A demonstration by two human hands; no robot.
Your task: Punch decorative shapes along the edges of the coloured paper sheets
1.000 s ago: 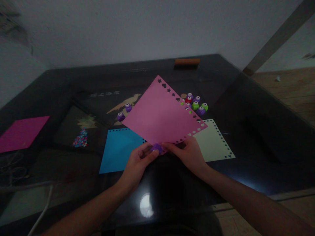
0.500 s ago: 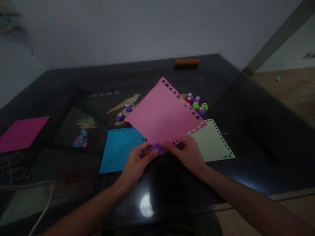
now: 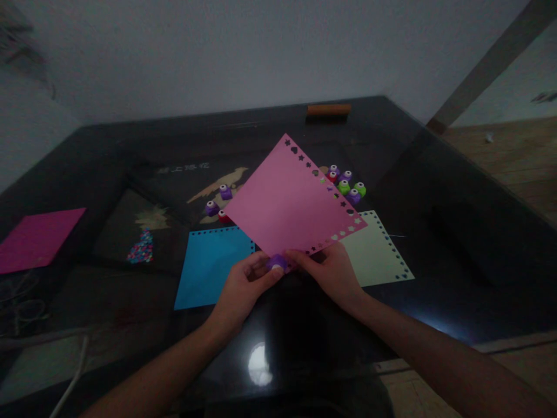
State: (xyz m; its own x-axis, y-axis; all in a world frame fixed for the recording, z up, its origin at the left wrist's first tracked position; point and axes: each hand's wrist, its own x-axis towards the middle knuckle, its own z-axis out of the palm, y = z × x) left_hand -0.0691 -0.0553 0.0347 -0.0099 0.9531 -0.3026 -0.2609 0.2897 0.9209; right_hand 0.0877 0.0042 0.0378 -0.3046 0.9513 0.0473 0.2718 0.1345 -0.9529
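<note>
A pink sheet of paper [image 3: 282, 200] is held up, turned on its corner, with stars, hearts and other shapes punched along its two right-hand edges. My left hand [image 3: 243, 284] is closed around a purple craft punch [image 3: 277, 263], its thumb on the white button. The punch sits at the sheet's nearest corner. My right hand [image 3: 333, 270] pinches the lower right edge of the paper beside the punch. Beneath the pink sheet lie a blue sheet [image 3: 213, 267] at left and a pale green sheet [image 3: 378, 249] at right, both with punched edges.
Several purple, red and green punches [image 3: 345, 187] stand right of the pink sheet. More punches [image 3: 225, 192] stand at its left. A pile of paper confetti [image 3: 141, 248], a magenta sheet [image 3: 41, 238] and a white cable [image 3: 78, 371] are at left. A brown roll [image 3: 329, 110] lies at the back.
The thumb has shifted slightly on the punch, and more of its white button shows. Both hands keep their hold and the paper stays almost in place.
</note>
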